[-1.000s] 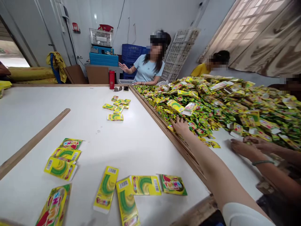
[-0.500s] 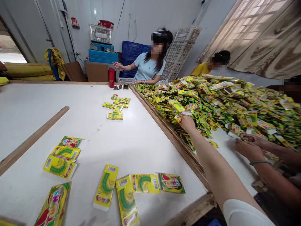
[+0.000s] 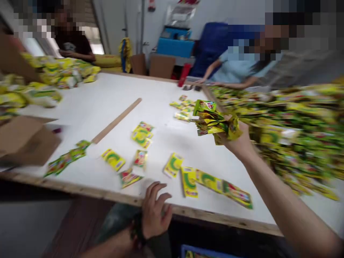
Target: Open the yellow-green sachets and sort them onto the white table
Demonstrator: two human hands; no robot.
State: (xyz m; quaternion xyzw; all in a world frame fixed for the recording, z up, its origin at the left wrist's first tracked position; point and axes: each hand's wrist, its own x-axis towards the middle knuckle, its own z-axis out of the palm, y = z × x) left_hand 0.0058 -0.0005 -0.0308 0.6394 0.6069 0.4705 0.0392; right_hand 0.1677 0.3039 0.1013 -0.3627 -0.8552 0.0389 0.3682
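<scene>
Barely legible sachets [image 3: 212, 122] (blurred), right hand [image 3: 236, 139] full

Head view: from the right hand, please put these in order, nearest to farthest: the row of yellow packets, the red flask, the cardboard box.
1. Row of yellow packets: on the table, front edge, below the right hand.
2. Red flask: far table edge.
3. Cardboard box: left end of the table.

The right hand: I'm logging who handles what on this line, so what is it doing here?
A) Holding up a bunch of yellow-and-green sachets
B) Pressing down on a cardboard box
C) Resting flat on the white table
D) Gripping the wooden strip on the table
A. The right hand is raised, clutching a bunch of yellow-and-green sachets in its fingers.
</scene>
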